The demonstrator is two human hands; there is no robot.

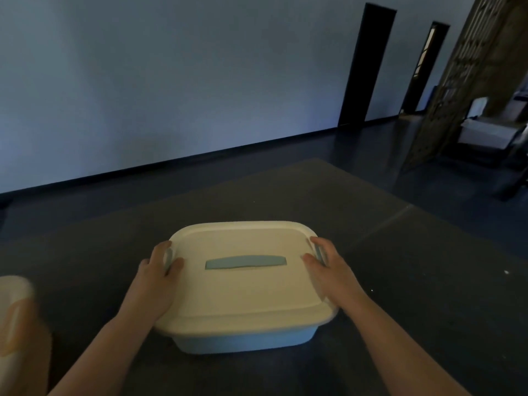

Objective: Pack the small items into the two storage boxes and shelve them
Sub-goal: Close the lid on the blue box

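A pale blue storage box (243, 342) with a cream lid (243, 292) sits on a dark mat in front of me. A blue handle (245, 262) lies flat across the lid's top. My left hand (158, 267) grips the clasp on the lid's left edge, thumb on the lid and fingers curled over the side. On the opposite edge my right hand (324, 261) grips the right clasp the same way. A second box with a cream lid and orange clasp (17, 318) shows blurred at the lower left edge. No small items are visible.
The dark mat (371, 281) covers a dark floor. A pale wall with a black skirting runs behind. Two dark doorways (365, 67) stand at the back right, next to a tall lattice shelf unit (468, 81) with white furniture (485, 132) beyond it.
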